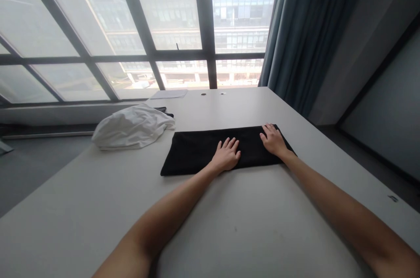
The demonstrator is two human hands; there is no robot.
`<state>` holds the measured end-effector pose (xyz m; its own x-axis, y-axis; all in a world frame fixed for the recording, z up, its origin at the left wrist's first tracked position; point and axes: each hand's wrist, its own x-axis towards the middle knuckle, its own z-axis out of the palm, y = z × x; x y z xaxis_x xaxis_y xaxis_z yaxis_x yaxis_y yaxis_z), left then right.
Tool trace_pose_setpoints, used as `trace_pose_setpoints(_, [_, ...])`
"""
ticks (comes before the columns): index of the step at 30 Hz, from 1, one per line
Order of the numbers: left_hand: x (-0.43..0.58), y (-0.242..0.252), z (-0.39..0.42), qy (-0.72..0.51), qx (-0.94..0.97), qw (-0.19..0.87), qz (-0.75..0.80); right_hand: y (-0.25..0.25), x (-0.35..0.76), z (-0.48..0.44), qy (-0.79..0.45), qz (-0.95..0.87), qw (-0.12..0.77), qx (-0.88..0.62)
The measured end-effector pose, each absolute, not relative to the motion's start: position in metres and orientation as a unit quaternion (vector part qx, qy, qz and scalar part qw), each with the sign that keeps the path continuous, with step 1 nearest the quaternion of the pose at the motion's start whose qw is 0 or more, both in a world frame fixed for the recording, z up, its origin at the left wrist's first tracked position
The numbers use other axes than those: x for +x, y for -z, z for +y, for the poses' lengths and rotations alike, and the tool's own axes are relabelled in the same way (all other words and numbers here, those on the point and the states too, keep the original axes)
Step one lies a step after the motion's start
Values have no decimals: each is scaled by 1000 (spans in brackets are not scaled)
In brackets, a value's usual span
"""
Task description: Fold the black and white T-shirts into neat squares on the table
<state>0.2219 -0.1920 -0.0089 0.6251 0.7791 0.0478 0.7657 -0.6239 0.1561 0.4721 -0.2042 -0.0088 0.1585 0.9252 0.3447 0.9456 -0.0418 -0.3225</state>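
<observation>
A black cloth, folded into a long flat rectangle, lies across the white table. My left hand rests palm down on its middle, near the front edge, with the fingers spread. Toward the cloth's right end, my right hand also lies flat on it, fingers stretched out toward the far edge. Neither hand grips the fabric. What kind of garment or cloth this is, the folds do not show.
Left of the black cloth, a crumpled white cloth lies at the table's left edge, with dark items partly behind it. Thin white sheets lie at the far end. Beyond are windows and a blue-grey curtain.
</observation>
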Motion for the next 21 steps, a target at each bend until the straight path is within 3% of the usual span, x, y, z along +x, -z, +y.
trace_pose_setpoints(4, [216,-8,-178,-50,896,110,427,17,486,-193,-26,-651,142,-745])
trace_pose_setpoints(10, [185,-14,-137,-94,869,24,485,18,492,-172,4,-653,131,-746])
trace_pose_setpoints(14, [172,5,-128,-56,854,30,516,23,494,-170,17,-660,108,-743])
trace_pose_setpoints(18, [173,12,-128,-70,856,28,511,23,495,-175,87,-649,150,-741])
trace_pose_setpoints(21, [169,4,-123,-86,852,36,515,25,500,-175,51,-636,132,-759])
